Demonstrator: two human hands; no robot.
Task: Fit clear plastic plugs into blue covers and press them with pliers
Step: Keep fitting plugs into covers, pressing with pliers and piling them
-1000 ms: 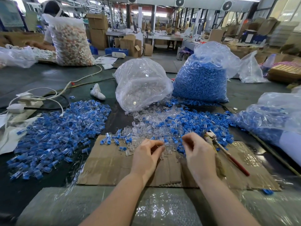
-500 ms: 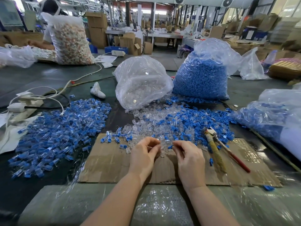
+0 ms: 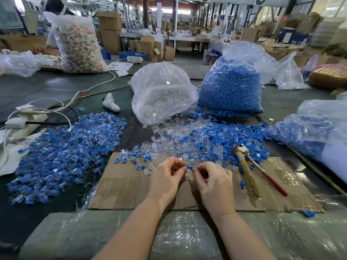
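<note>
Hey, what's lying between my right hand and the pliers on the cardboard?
In the head view, bare cardboard mostly separates the right hand from the pliers; one clear plug lies farther up.

Background of the dark work table (image 3: 47, 87): a tall clear plastic sack of pale mixed pieces (image 3: 78, 47) at far left — behind it a seated person (image 3: 54, 8) — white power strips with trailing cables (image 3: 24, 117), a flattened brown cardboard sheet (image 3: 124, 186), and stacked cardboard boxes (image 3: 110, 30).
</note>
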